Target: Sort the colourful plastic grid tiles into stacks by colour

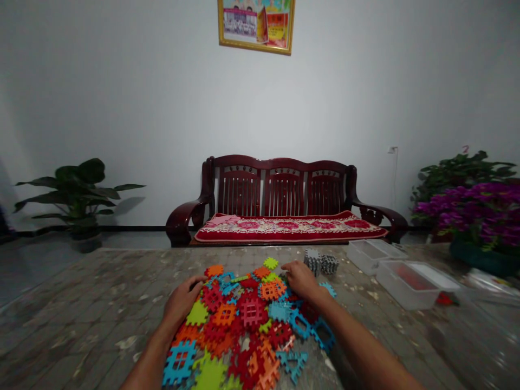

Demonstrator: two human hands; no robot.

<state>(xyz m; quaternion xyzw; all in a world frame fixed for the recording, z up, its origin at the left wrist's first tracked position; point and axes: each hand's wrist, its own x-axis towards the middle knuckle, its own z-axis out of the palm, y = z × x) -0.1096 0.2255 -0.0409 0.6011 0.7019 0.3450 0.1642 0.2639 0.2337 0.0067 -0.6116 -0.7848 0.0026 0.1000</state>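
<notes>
A heap of flat plastic interlocking building tiles [251, 311] in red, orange, blue and lime green covers the front middle of the table. My left hand [181, 299] rests against the heap's left edge, fingers stretched inward beside an orange tile [214, 270]. It appears to hold nothing. On the far right side is my right hand [301, 277], its index finger pointing left near a lime green tile [270, 263] that lies apart from the rest. The other fingers of that hand are partly hidden, and I see nothing held. Stacked grey tiles [312, 261] stand just beyond it.
Translucent plastic boxes [368, 260] sit at the table's right, one with something reddish inside. Clear plastic wrapping [483, 319] and a pot of purple flowers [475, 214] are farther right. Behind the patterned table [93, 309] stands a dark wooden bench [284, 184].
</notes>
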